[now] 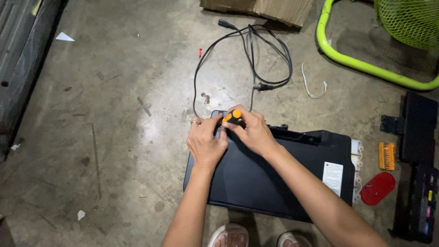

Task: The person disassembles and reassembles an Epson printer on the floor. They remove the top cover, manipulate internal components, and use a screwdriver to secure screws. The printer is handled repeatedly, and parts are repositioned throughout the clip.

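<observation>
A stained grey concrete floor fills the view, lit brightest near its middle. A dark panel runs along the left edge. Paper scraps lie near the far left corner; cardboard sits at the far edge.

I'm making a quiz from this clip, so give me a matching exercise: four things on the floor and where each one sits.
Things:
1. screwdriver
2. black cable
3. red oval lid
4. green fan stand

Places:
A. top right corner
B. between both hands
C. right of the printer
D. coiled beyond the printer

Pairs: 1-B, 2-D, 3-C, 4-A
</observation>
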